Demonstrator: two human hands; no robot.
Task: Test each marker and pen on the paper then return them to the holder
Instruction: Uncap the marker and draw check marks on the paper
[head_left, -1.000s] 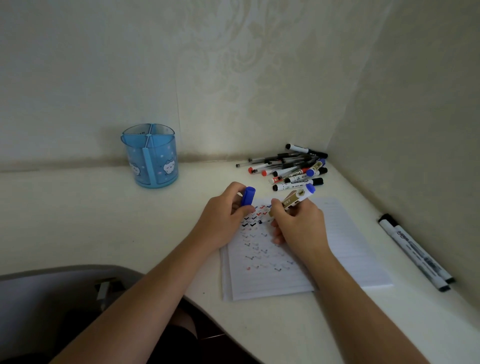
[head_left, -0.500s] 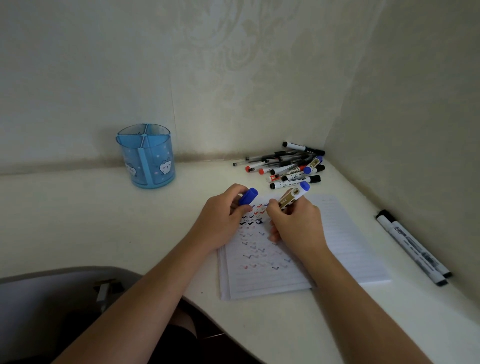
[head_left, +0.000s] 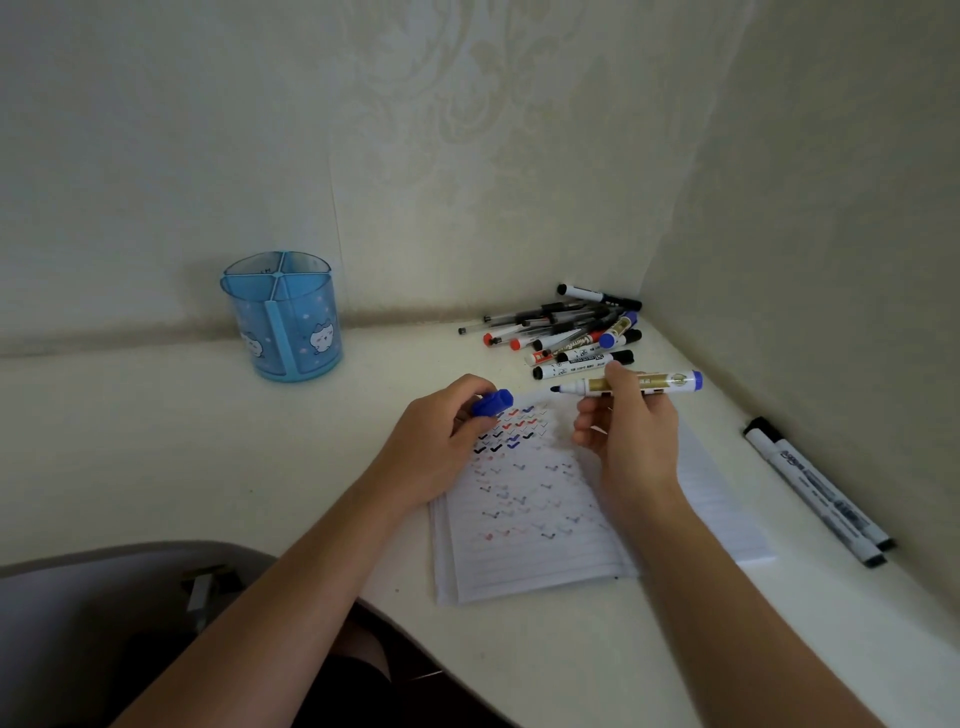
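Observation:
My right hand (head_left: 631, 439) holds an uncapped blue marker (head_left: 670, 383) with a gold label, level above the paper, its tip pointing left toward the cap. In my left hand (head_left: 441, 441) sits its blue cap (head_left: 492, 403), pinched between thumb and fingers. The lined paper (head_left: 524, 514) under both hands carries rows of black, red and blue check marks. A pile of pens and markers (head_left: 571, 332) lies in the back corner. The blue divided holder (head_left: 283, 317) stands at the back left, with nothing visible in it.
Two black-capped white markers (head_left: 815, 493) lie along the right wall. Walls close off the desk at the back and right. The desk's curved front edge (head_left: 467, 670) runs below the paper, with a grey chair (head_left: 104, 597) at lower left.
My right hand has lifted the marker off the paper and turned it level, tip pointing left toward the cap. My left hand has stayed in place with the cap.

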